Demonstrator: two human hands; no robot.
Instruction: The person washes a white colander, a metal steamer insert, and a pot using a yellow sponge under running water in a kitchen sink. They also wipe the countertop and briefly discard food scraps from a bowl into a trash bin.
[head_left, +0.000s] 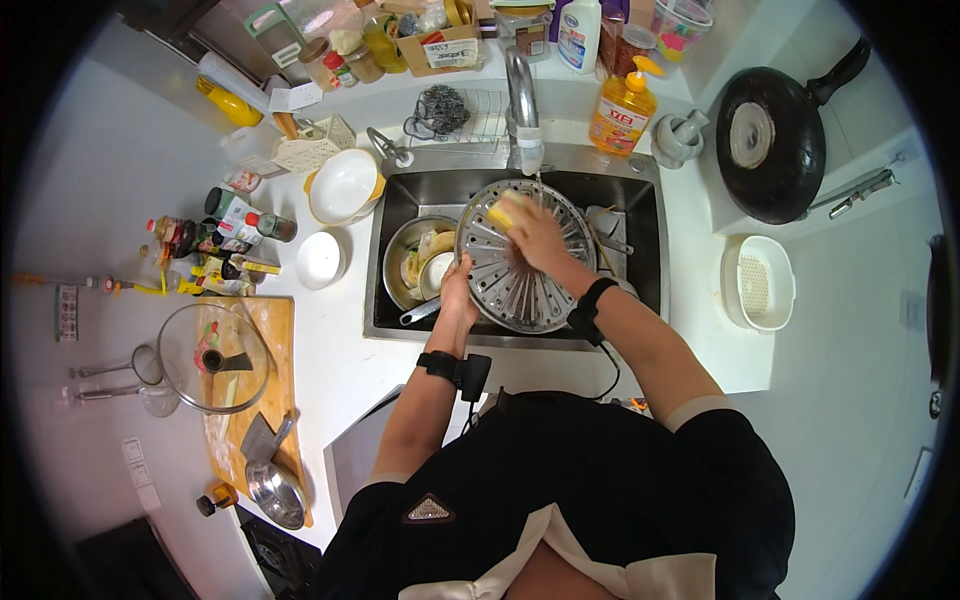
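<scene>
Over the sink (652, 247), a round perforated metal steamer rack (495, 279) is tilted beneath the faucet (523, 97). My left hand (457, 292) grips its left rim. A yellow sponge (511, 210) is in my right hand (541, 238), pressed against the rack's upper face. To the left in the basin stands a metal pot (395, 259) with a white bowl (435, 276) and food scraps or wet items inside. Utensils, including what look like chopsticks (602, 212), lie partly hidden behind the rack on the right.
An orange dish soap pump bottle (622, 112) and a stone mortar (673, 150) stand behind the sink. White bowls (320, 260) sit left of it. A glass lid (180, 360) and a cleaver (262, 439) rest on the cutting board (281, 337). At right is a white basket (780, 285).
</scene>
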